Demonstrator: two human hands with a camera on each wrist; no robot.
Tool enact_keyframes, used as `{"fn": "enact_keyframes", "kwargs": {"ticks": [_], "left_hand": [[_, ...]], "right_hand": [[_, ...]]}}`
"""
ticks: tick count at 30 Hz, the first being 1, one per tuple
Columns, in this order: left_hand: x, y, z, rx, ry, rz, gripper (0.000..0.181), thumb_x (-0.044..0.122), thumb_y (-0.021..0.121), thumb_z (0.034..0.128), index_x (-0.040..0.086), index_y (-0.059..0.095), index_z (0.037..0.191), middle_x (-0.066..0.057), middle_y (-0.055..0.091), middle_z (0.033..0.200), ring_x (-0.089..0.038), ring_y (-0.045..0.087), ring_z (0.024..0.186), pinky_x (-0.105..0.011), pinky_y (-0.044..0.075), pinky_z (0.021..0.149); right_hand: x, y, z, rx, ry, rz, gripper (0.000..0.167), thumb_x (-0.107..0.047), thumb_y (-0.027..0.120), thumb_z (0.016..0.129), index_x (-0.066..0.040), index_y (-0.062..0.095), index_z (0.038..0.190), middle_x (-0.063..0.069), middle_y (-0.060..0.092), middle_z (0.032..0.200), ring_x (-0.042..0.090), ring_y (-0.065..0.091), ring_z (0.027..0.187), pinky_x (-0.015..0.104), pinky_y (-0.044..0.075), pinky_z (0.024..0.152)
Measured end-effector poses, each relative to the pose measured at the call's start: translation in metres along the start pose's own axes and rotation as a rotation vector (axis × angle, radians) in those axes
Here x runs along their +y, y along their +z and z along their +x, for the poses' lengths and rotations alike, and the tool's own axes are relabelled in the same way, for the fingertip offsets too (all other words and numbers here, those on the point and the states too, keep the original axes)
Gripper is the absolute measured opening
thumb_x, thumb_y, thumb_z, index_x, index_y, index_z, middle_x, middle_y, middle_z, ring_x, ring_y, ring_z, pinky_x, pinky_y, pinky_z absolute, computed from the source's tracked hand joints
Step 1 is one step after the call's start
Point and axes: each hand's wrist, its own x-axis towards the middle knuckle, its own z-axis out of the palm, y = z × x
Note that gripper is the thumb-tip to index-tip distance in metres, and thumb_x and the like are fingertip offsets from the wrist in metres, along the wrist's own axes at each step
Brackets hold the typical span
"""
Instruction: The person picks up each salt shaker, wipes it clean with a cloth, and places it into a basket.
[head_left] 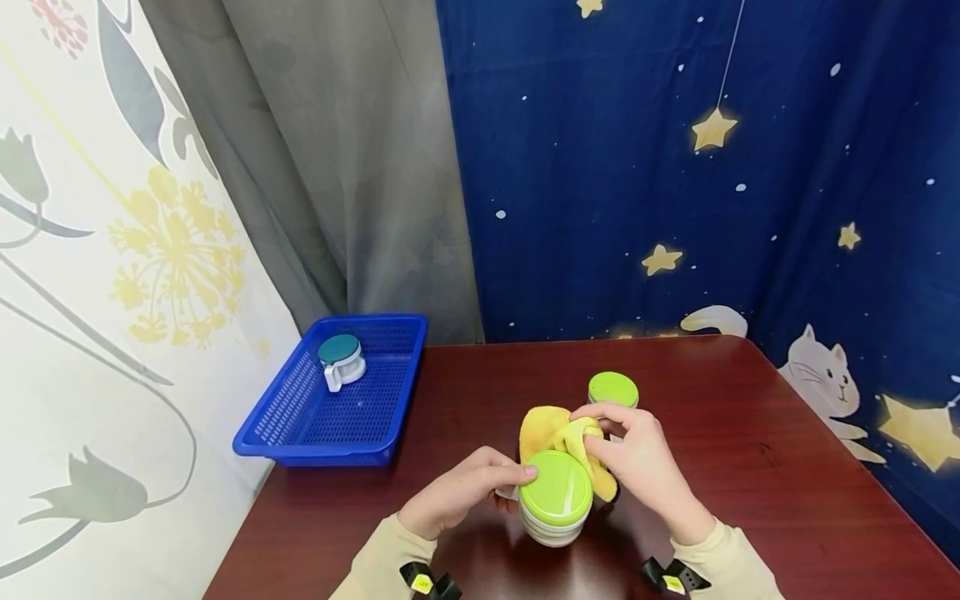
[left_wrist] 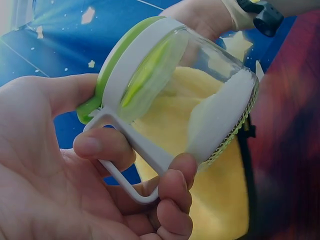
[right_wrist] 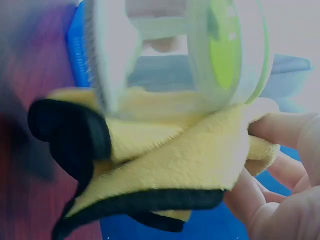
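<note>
A clear seasoning jar [left_wrist: 215, 60] with a green lid [head_left: 556, 488] and white powder inside is gripped by my left hand [head_left: 480, 483]. Its fingers curl round the white handle [left_wrist: 132, 165], and the thumb lies against the lid's edge. My right hand [head_left: 637, 454] pinches a folded yellow cloth [head_left: 558, 427] with black edging. In the right wrist view the cloth [right_wrist: 175, 155] lies against the jar's side. In the left wrist view the jar is tilted. Behind my right hand stands a second green-lidded jar [head_left: 613, 388], partly hidden.
At the left of the dark red table [head_left: 480, 383] sits a blue perforated basket [head_left: 405, 392]. Inside it is a jar with a teal lid [head_left: 339, 347] and a white handle. Curtains hang behind the table and at the left.
</note>
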Motion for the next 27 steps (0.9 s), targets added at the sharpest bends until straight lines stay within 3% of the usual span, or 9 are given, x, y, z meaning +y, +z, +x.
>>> {"fn": "enact_keyframes", "kwargs": {"ticks": [7,15,22,27], "left_hand": [[0.002,0.001,0.001,-0.048,0.015,0.004,0.040,0.034,0.065,0.0943,-0.002,0.064,0.076,-0.007,0.039,0.064,-0.017,0.059,0.064,-0.027,0.046,0.061],[0.000,0.000,0.001,-0.037,0.041,0.005,0.042,0.032,0.065,0.0944,-0.006,0.063,0.076,-0.009,0.042,0.064,-0.021,0.058,0.065,-0.028,0.048,0.061],[0.005,-0.003,0.001,-0.028,0.053,-0.001,0.036,0.033,0.066,0.0935,0.001,0.068,0.078,-0.007,0.051,0.065,-0.019,0.057,0.064,-0.028,0.049,0.060],[0.009,-0.007,0.000,-0.012,0.051,-0.024,0.038,0.033,0.066,0.0929,-0.003,0.067,0.079,-0.006,0.051,0.066,-0.018,0.054,0.064,-0.027,0.047,0.060]], "right_hand": [[-0.007,0.004,0.000,-0.005,-0.057,0.056,0.034,0.005,0.071,0.083,-0.023,0.075,0.103,-0.004,0.072,0.100,0.019,0.069,0.089,0.032,0.054,0.082],[-0.002,0.007,-0.001,-0.081,-0.162,0.094,0.034,0.007,0.069,0.085,-0.019,0.075,0.104,-0.002,0.070,0.106,0.021,0.066,0.092,0.033,0.056,0.078],[0.009,0.012,0.000,-0.156,-0.095,0.131,0.029,0.004,0.067,0.089,-0.017,0.075,0.108,0.002,0.071,0.106,0.023,0.069,0.089,0.033,0.057,0.077],[0.023,0.015,0.001,-0.241,-0.034,0.173,0.025,0.001,0.067,0.092,-0.014,0.074,0.111,0.008,0.071,0.107,0.023,0.070,0.091,0.034,0.058,0.077]]}}
